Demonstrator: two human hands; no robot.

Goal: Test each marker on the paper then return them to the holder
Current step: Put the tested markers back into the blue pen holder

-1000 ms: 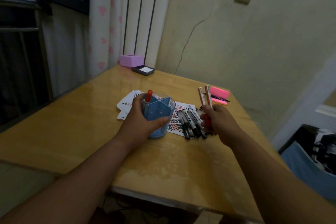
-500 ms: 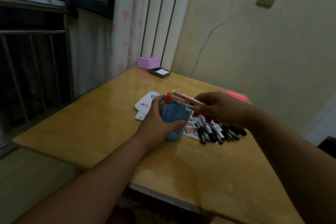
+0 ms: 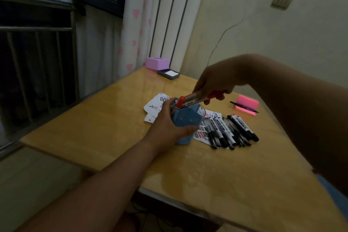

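Note:
A blue marker holder [image 3: 188,118] stands on the wooden table [image 3: 216,171], and my left hand [image 3: 167,124] grips its left side. My right hand [image 3: 216,83] holds a bundle of red markers [image 3: 194,99] tilted over the holder, their front ends at its rim. One red-capped marker [image 3: 181,100] stands in the holder. Several black markers [image 3: 229,130] lie in a row to the right, partly on the white paper [image 3: 156,106], which is covered in red and black test strokes.
A pink sticky-note pad [image 3: 247,107] with a black pen [image 3: 243,106] across it lies at the right. A purple box [image 3: 157,62] and a dark tray with white paper [image 3: 169,74] sit at the far corner. A curtain and window bars are on the left.
My right hand rose from beside the black markers and swung left, carrying the red markers from upright to tilted over the holder. My left hand has kept hold of the holder.

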